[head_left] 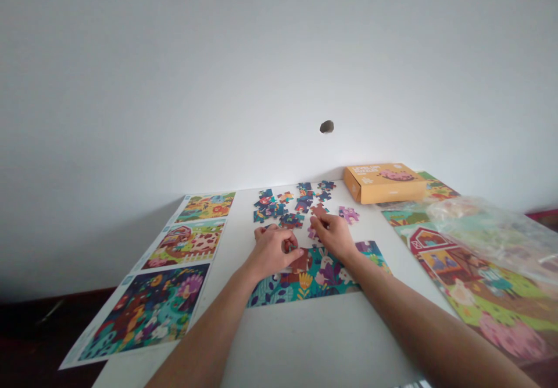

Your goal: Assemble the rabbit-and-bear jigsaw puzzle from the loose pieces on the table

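Note:
A partly joined jigsaw puzzle [305,283] with rabbits, leaves and a yellow flower lies in front of me. My left hand [272,251] is curled above its upper left part, thumb and forefinger around a reddish-brown puzzle piece [288,247] that is mostly hidden. My right hand [335,235] is closed in a pinch just past the puzzle's upper edge; what its fingertips hold is hidden. Behind those fingertips lies a brown piece [319,209], and a purple piece [312,234] shows beside the hand. Several loose dark blue pieces [265,210] are spread beyond both hands.
Three picture sheets [148,312] run along the table's left edge. An orange puzzle box [392,193] stands at the back right. Before it lie a farm puzzle [462,277] and a clear plastic bag [492,231]. The white wall [261,85] rises behind the table.

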Motion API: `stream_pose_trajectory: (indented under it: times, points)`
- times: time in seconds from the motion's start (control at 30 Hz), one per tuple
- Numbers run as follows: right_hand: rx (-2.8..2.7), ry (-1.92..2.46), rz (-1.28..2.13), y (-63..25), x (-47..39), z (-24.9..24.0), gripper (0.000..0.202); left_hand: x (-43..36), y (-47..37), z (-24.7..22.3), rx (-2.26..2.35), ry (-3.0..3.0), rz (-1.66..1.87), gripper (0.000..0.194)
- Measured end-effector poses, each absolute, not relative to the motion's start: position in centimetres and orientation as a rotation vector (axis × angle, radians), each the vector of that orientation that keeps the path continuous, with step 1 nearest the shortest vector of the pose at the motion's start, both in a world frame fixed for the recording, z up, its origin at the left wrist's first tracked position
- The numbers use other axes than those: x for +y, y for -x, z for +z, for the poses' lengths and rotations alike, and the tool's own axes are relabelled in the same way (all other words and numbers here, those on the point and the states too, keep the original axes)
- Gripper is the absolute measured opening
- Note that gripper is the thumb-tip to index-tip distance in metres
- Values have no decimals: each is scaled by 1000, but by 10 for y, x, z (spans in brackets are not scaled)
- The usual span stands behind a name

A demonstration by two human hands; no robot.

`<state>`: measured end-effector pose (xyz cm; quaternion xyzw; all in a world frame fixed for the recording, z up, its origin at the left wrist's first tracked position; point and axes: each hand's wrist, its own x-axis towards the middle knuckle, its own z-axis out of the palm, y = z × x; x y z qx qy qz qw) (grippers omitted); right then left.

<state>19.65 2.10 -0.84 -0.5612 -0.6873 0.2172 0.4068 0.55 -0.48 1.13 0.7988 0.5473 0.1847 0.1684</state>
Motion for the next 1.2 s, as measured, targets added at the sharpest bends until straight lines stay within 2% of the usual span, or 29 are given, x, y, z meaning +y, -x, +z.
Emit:
stream_pose_trajectory:
  times: [0.17, 0.3, 0.47, 0.67, 0.87, 1.03, 1.1, 1.2]
  points:
    - [-1731, 1412, 540, -196, 22, -10, 41, -3, -4, 10, 1516, -2202, 620, 13]
    - [-1735, 1411, 535, -197, 22, -10, 42, 2, 0, 6, 1468, -2096, 787, 18]
    - [-1738, 1434, 525, -198, 23, -10, 42, 13, 8, -6, 1801, -1875, 1003, 26]
    - [-1744, 1446, 495, -198, 23, -12, 41, 17, 11, -6, 2187, -1657, 862, 26]
    - [-1776, 1505, 433, -198, 22, -10, 37, 13, 7, 2, 2250, -1633, 794, 24]
    - [-1835, 1563, 388, -199, 22, -8, 15, 13, 8, 3, 2290, -1655, 771, 33]
    - [-1856, 1594, 366, -199, 22, -8, 9, 12, 7, 3, 2303, -1685, 774, 31]
    - [-1878, 1673, 298, -199, 21, -7, 15, 11, 5, 2, 2329, -1763, 741, 25]
